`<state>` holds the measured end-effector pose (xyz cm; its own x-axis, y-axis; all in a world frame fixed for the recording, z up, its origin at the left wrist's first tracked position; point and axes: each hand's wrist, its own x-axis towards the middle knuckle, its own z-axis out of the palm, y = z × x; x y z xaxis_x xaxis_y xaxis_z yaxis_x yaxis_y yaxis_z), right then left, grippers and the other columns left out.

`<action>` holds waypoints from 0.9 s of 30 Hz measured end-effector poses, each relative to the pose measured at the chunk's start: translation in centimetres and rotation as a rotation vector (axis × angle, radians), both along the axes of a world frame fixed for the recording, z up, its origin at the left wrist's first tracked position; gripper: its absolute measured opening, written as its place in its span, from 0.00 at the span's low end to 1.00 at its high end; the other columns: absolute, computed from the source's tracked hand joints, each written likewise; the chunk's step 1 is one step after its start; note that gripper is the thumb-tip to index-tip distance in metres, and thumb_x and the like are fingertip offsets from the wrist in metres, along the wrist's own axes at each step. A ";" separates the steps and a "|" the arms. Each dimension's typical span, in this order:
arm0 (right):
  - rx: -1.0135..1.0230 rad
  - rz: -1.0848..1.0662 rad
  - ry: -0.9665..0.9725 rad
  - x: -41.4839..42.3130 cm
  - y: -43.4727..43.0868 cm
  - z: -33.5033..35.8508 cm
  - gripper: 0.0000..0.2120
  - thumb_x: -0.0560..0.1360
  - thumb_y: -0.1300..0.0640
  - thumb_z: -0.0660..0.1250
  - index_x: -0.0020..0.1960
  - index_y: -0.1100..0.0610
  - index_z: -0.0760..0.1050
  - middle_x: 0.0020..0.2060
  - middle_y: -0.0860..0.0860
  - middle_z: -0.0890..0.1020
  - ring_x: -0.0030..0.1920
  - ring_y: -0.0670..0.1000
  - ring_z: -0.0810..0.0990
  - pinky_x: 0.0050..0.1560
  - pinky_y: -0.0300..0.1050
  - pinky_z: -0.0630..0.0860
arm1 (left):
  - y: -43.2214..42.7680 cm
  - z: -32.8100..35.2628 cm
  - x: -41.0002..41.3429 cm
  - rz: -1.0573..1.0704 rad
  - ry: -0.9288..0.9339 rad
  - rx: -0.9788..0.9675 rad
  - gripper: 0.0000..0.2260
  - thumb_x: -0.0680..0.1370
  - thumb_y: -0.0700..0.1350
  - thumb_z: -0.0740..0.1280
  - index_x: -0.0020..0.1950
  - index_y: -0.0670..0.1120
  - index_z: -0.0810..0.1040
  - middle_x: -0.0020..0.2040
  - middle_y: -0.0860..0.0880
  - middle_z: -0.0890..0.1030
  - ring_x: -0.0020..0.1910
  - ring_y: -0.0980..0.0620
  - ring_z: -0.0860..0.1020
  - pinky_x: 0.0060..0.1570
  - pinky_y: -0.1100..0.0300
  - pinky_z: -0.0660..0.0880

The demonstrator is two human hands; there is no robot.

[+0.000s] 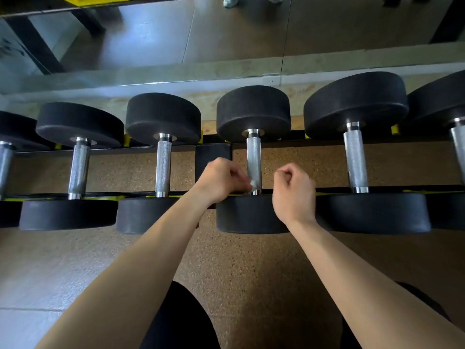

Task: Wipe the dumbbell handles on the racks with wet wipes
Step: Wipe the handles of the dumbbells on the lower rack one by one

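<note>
Several black dumbbells with knurled steel handles lie side by side on a low rack (212,154). My left hand (221,181) pinches a small white wet wipe (253,183) against the near end of the middle dumbbell's handle (253,154). My right hand (294,191) hovers just right of that handle, fingers curled into a loose fist with nothing visible in it. It sits above the near black weight head (249,215).
Neighbouring dumbbell handles stand to the left (163,163) and right (356,159). A mirror (226,34) runs along the wall behind the rack. Speckled brown rubber floor (239,268) lies below, and my dark-clothed knees show at the bottom edge.
</note>
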<state>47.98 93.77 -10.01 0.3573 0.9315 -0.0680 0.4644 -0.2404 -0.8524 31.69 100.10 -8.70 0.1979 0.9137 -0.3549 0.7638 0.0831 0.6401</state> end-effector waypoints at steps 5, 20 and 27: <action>-0.001 0.007 -0.006 0.0 -0.1 0.2 0.08 0.81 0.57 0.61 0.45 0.54 0.76 0.36 0.46 0.78 0.37 0.43 0.77 0.35 0.34 0.69 | 0.9 0.1 0.3 0.144 -0.127 0.076 0.04 0.72 0.46 0.79 0.40 0.52 0.86 0.41 0.54 0.85 0.44 0.58 0.82 0.47 0.62 0.80; 0.005 0.003 0.022 0.0 -0.1 0.0 0.08 0.81 0.58 0.61 0.45 0.55 0.76 0.36 0.48 0.79 0.36 0.44 0.78 0.34 0.34 0.71 | 3.4 1.0 2.6 0.207 -0.168 0.325 0.01 0.76 0.44 0.76 0.45 0.50 0.87 0.40 0.60 0.82 0.41 0.64 0.79 0.41 0.78 0.69; 0.016 -0.008 0.036 0.0 -0.2 -0.2 0.08 0.81 0.57 0.61 0.44 0.54 0.76 0.36 0.47 0.79 0.36 0.44 0.78 0.34 0.35 0.71 | 1.0 -1.0 1.6 -0.138 0.048 0.524 0.04 0.76 0.47 0.75 0.48 0.47 0.88 0.44 0.49 0.81 0.42 0.52 0.79 0.44 0.60 0.74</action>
<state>47.96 93.62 -10.22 0.3625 0.9296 -0.0661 0.4313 -0.2303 -0.8723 33.33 101.11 -9.70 0.3236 0.9372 0.1300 0.7741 -0.3413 0.5332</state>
